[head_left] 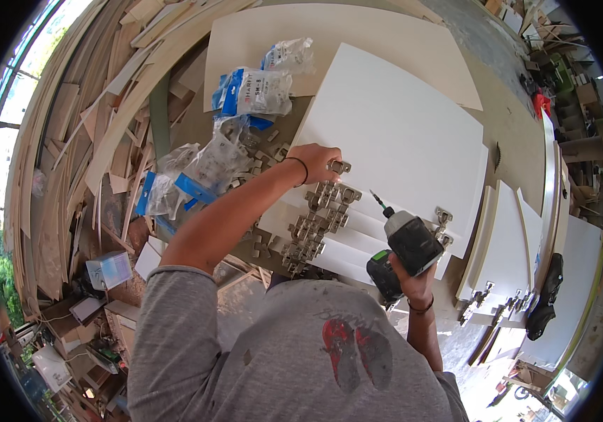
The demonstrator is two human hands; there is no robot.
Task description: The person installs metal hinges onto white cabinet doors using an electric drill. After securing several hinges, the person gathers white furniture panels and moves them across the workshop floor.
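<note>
"One metal hinge (341, 167) in your left hand (312, 160)?"
"Yes, pinched, near edge of the white panel (403, 126)."
"And your right hand (415, 281)?"
"Well apart, wrapped round the cordless drill (414, 243), bit pointing forward-left."

Daylight fills the windows (7, 105) at left, above grey floor (474, 35) rightward.
</note>
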